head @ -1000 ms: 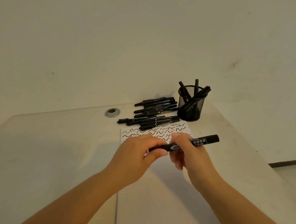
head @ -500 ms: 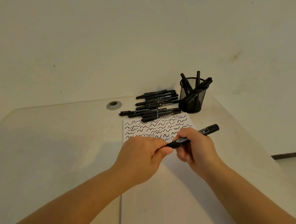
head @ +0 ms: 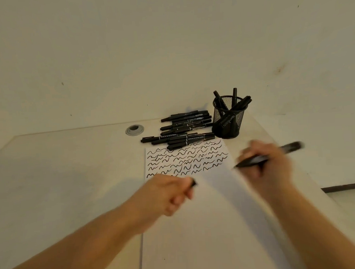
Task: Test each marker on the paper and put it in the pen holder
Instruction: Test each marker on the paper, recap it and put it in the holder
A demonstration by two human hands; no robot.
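A person sits at a pale tabletop (head: 51, 182), seen from a head camera. The right hand (head: 266, 166), blurred by motion, grips an uncapped black marker (head: 256, 160) with its tip pointing left, just past the right edge of the paper (head: 189, 226). The left hand (head: 169, 191) is curled around what looks like the marker's black cap (head: 194, 182), above the paper's middle.

The paper's far part is filled with rows of black squiggles. The sensible next move is to lower the tip onto the blank part nearer the person, draw one short wavy line with light pressure, then press the cap on fully before dropping the marker into the mesh pen holder (head: 228, 119) near the far right corner, which already holds several.

A pile of untested markers (head: 182, 130) lies just left of the holder. Their barrels carry pale printing, too small to read.
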